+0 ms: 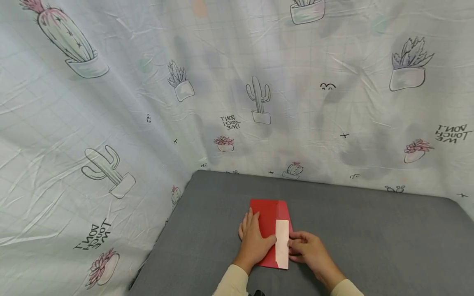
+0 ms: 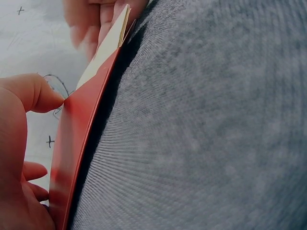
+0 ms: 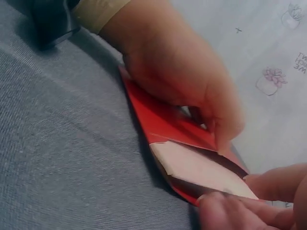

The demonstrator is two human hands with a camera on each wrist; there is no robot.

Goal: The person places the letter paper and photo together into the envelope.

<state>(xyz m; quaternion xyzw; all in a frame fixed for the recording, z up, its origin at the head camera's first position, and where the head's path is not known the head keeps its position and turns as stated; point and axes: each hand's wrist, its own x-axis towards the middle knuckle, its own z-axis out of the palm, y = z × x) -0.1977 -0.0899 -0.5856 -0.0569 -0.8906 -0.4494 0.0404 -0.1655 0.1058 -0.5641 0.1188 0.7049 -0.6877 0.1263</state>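
Observation:
A red envelope [image 1: 264,218] lies on the grey table, its lighter flap [image 1: 283,209] folded out to the right. A thin stack of pale pink paper [image 1: 282,246] sits partly inside its mouth, the rest sticking out to the right. My left hand [image 1: 255,242] rests on the envelope with fingers spread over its left side. Its thumb touches the edge of the mouth, which gapes over the stack in the right wrist view. My right hand [image 1: 311,250] pinches the stack's outer edge, thumb above and fingers beneath, beside the flap.
The grey cloth-covered table [image 1: 355,222] extends around the envelope. Behind and to the left hangs a pale curtain [image 1: 314,115] printed with cacti. A small black object [image 1: 258,293] shows at the table's near edge between my sleeves.

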